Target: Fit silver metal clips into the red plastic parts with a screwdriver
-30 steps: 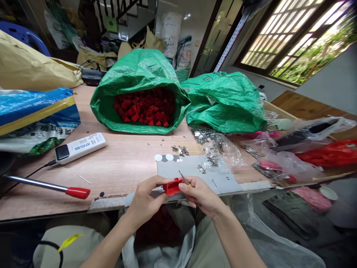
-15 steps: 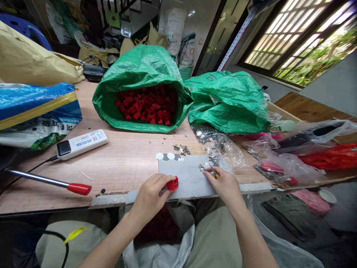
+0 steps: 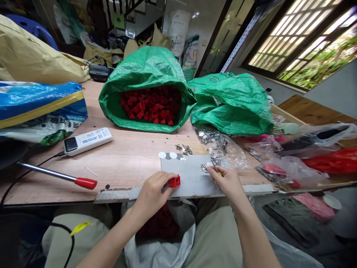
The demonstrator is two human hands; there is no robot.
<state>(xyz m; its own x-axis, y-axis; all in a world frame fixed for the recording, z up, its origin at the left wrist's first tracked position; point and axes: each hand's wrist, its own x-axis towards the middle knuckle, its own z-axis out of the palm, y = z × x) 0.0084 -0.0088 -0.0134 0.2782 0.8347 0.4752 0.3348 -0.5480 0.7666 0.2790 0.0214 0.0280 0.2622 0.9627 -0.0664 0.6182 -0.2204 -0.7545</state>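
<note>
Plywood table (image 3: 125,160) cluttered with bags, beside a barred window (image 3: 292,41). At its near edge the left hand (image 3: 153,191) pinches a red block (image 3: 174,181) over a gray sheet (image 3: 192,178), covering most of it. The right hand (image 3: 227,181) grips a thin tool (image 3: 215,167), largely hidden, its tip among metal bits (image 3: 204,167) too small to identify.

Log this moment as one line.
left hand holds red block | right hand holds thin tool at metal bits | both over grey sheet
</note>
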